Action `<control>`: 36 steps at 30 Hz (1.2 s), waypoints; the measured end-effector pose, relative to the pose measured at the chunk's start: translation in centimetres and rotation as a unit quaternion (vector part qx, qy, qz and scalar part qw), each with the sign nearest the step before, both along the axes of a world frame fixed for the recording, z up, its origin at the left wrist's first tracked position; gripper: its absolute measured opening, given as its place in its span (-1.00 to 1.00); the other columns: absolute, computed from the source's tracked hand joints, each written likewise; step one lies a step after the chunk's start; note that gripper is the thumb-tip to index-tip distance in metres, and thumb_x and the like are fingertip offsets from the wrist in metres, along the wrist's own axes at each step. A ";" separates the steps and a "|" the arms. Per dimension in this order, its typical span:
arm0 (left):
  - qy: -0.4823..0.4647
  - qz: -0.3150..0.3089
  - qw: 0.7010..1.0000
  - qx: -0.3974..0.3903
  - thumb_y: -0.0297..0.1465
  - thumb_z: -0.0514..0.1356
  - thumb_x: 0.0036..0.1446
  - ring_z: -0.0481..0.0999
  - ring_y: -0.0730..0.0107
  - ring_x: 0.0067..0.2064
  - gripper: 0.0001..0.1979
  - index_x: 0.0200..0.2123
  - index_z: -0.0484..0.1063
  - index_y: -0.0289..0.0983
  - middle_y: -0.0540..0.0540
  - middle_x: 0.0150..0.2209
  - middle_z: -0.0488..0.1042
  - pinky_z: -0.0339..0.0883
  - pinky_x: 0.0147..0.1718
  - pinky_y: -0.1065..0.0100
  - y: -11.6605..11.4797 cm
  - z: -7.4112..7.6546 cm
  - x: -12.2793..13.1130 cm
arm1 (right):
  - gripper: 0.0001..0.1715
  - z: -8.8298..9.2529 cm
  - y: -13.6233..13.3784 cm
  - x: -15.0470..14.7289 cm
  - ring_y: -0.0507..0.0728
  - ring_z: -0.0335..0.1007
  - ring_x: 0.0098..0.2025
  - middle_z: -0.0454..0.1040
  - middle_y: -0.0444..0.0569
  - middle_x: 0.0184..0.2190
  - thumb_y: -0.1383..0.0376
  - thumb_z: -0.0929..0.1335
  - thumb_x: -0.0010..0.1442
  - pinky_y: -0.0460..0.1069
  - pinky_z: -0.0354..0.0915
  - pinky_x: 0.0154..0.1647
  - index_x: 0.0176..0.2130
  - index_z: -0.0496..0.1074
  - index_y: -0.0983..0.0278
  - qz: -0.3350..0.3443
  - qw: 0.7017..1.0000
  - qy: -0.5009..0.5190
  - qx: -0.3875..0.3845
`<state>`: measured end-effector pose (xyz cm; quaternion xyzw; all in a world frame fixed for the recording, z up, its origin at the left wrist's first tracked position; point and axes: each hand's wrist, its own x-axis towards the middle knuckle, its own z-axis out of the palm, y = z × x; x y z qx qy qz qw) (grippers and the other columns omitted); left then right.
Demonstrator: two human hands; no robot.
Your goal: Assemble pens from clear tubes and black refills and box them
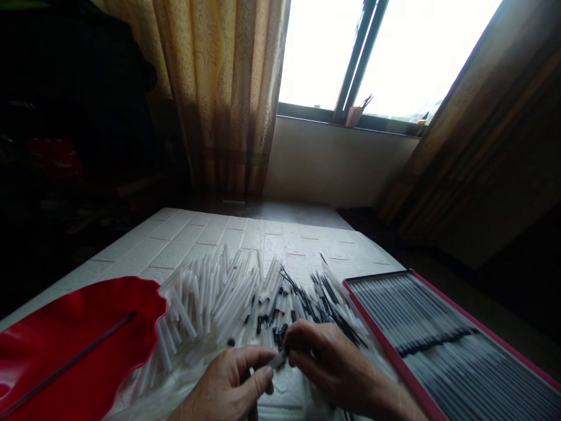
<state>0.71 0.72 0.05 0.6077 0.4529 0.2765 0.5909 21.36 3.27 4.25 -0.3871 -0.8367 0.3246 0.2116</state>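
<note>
At bottom centre, left hand (232, 375) and right hand (329, 358) pinch a small greyish plastic-looking piece (277, 360), seemingly mid-fitting, next needing steady alignment.

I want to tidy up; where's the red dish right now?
In the head view, the red dish lies at lower left, immediately left of the loose translucent tubes.

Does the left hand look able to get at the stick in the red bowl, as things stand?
Probably yes: the red bowl lies on the left hand's side, and nothing visible covers the stick. Loose tubes lie between, and this hand is holding a small piece.
</note>
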 end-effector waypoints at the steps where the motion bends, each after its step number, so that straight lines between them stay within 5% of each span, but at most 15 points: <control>1: -0.001 0.002 1.000 0.001 0.13 0.16 0.02 0.30 0.56 -0.62 -0.37 -0.17 0.55 -0.32 0.01 -0.47 0.37 0.25 -0.64 0.52 0.0 -0.1 0.0 | -0.91 0.0 0.0 0.0 -0.01 0.33 -0.44 0.45 -0.15 -0.46 0.37 0.28 0.22 -0.16 0.16 -0.42 -0.31 0.39 0.27 0.000 1.000 -0.003 0.000; 11: 0.001 0.004 1.000 0.008 0.05 0.18 0.07 0.32 0.54 -0.60 -0.48 -0.18 0.56 -0.28 0.00 -0.46 0.41 0.25 -0.64 0.55 -0.3 -0.3 -0.2 | -0.83 0.0 -0.1 0.0 0.01 0.33 -0.47 0.45 -0.13 -0.49 0.29 0.27 0.25 -0.13 0.16 -0.44 -0.32 0.43 0.28 -0.012 0.999 -0.039 0.000; 20: 0.003 0.009 1.000 0.012 0.21 0.13 -0.03 0.30 0.56 -0.62 -0.30 -0.23 0.54 -0.34 0.03 -0.50 0.36 0.23 -0.64 0.53 -0.2 0.1 0.1 | -0.86 0.2 0.0 0.0 -0.01 0.38 -0.45 0.49 -0.14 -0.46 0.41 0.26 0.21 -0.16 0.19 -0.41 -0.26 0.41 0.27 0.005 1.000 -0.002 -0.012; 31: 0.010 -0.004 1.000 -0.006 0.23 0.11 -0.05 0.29 0.57 -0.63 -0.27 -0.22 0.54 -0.34 0.02 -0.49 0.34 0.22 -0.63 0.51 -0.2 0.7 0.3 | -0.82 -0.1 -0.1 0.1 0.00 0.36 -0.48 0.47 -0.13 -0.51 0.28 0.26 0.26 -0.15 0.18 -0.44 -0.31 0.42 0.27 -0.009 0.999 -0.041 -0.012; 36: 0.004 -0.003 1.000 -0.004 0.27 0.09 -0.08 0.27 0.59 -0.64 -0.22 -0.19 0.53 -0.35 0.03 -0.50 0.33 0.19 -0.64 0.51 -0.2 0.4 0.2 | -0.80 0.4 -0.2 0.1 -0.01 0.29 -0.52 0.46 -0.17 -0.51 0.34 0.27 0.21 -0.15 0.15 -0.49 -0.15 0.41 0.25 -0.011 0.999 -0.038 -0.008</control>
